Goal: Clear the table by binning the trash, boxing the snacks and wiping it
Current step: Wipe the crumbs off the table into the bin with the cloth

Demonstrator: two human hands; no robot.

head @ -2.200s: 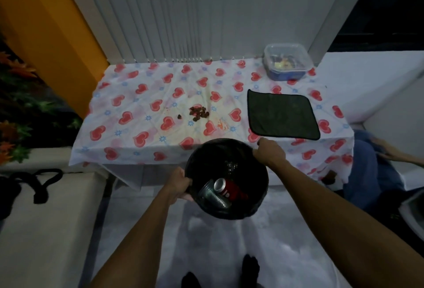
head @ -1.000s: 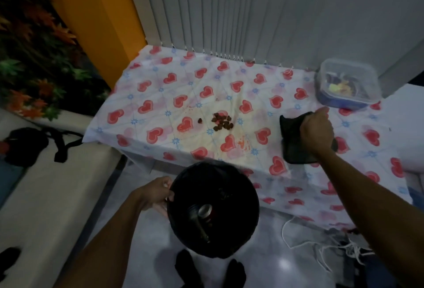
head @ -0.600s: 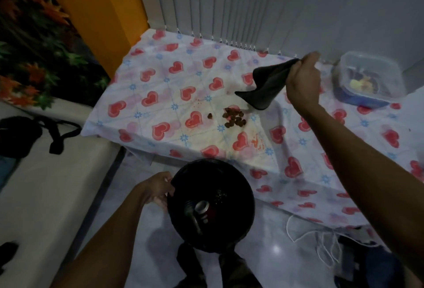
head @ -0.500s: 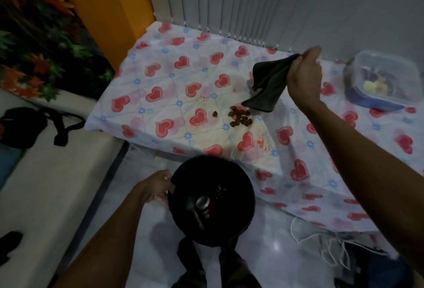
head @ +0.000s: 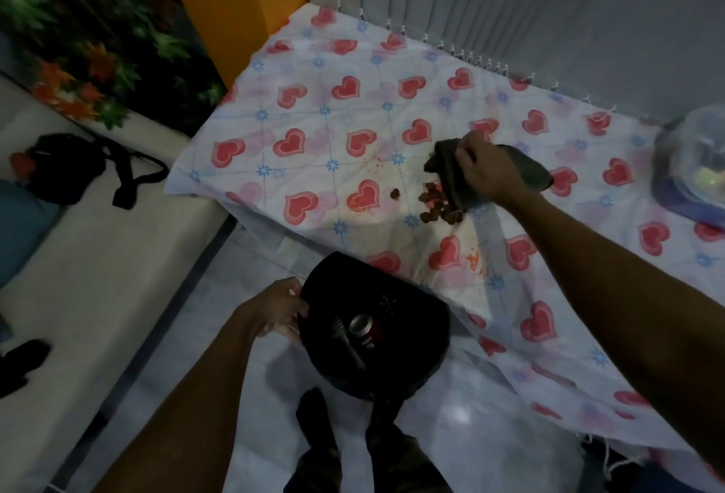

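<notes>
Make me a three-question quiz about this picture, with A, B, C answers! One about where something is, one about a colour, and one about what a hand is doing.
1. Where is the bin?
A. On the table
B. Below the table's near edge
C. On the sofa

2. What colour are the hearts on the tablecloth?
A. Red
B. Green
C. Yellow

3. What is the right hand doing?
A. Hanging empty
B. Holding a can
C. Pressing a dark cloth beside the crumbs

Answers: 1 B, the left hand holds it over the floor. 2 A, every heart is red. 3 C, its fingers grip the cloth on the table.
</notes>
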